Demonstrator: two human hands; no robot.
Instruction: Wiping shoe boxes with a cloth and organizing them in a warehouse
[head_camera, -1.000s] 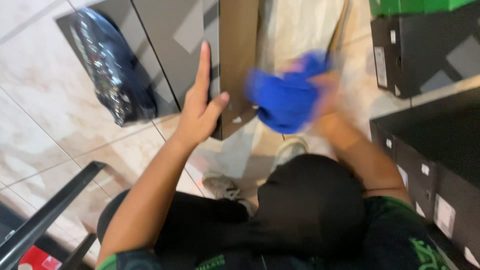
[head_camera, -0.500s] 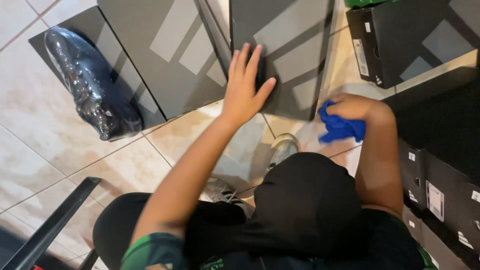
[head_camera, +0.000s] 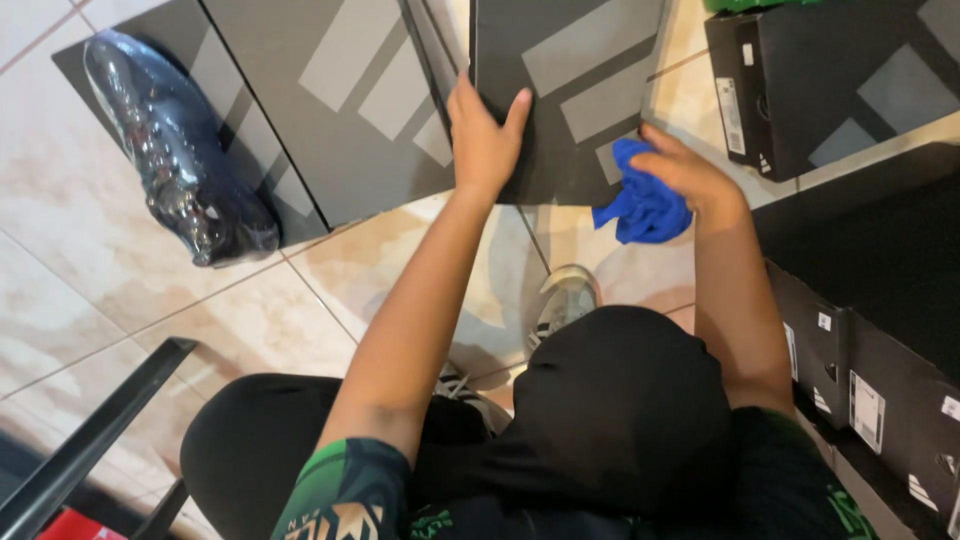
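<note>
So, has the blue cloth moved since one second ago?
Yes. The blue cloth went from over the dark box lid down to its lower right edge, under the right hand.

A plastic-wrapped dark shoe lies on a flat grey box.

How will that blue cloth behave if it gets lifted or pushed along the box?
The blue cloth looks floppy: it sits bunched in soft folds under the right hand, so it would likely droop when lifted. It seems light for its size. Pushed along the dark box lid, which the left hand presses flat, it should probably slide and crumple, not roll.
</note>
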